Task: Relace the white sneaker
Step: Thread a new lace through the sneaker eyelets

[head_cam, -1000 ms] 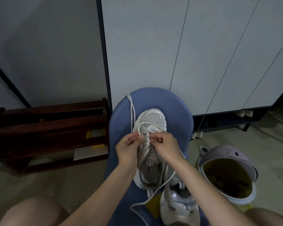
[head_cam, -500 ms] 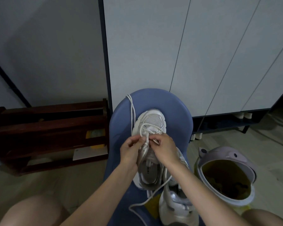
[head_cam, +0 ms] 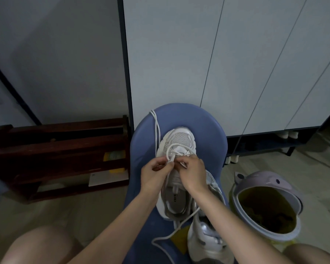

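Threading is the step in hand: both hands work at the lower eyelets of the white sneaker (head_cam: 176, 168), which lies toe-away on the blue chair seat (head_cam: 141, 149), its toe at 12 o'clock from the hands and its open heel toward the person at 6 o'clock. The left hand (head_cam: 154, 176) has its grip pinched on the white lace (head_cam: 171, 149) at the sneaker's left edge; the right hand (head_cam: 192, 174) is curled over the tongue, its grip seemingly nipping a lace end, though the tip is too small to make out. A loose loop of lace arcs over the toe mesh, and a strand trails off the seat edge toward 11 o'clock; another runs down toward 6 o'clock past a second sneaker (head_cam: 206, 235), which sits at 5 o'clock.

Lacing looks early, since only the rows nearest the toe seem crossed. Judging by this, the next move calls for steadying the eyelet with one hand, feeding the tip through, then drawing out the slack loop evenly.
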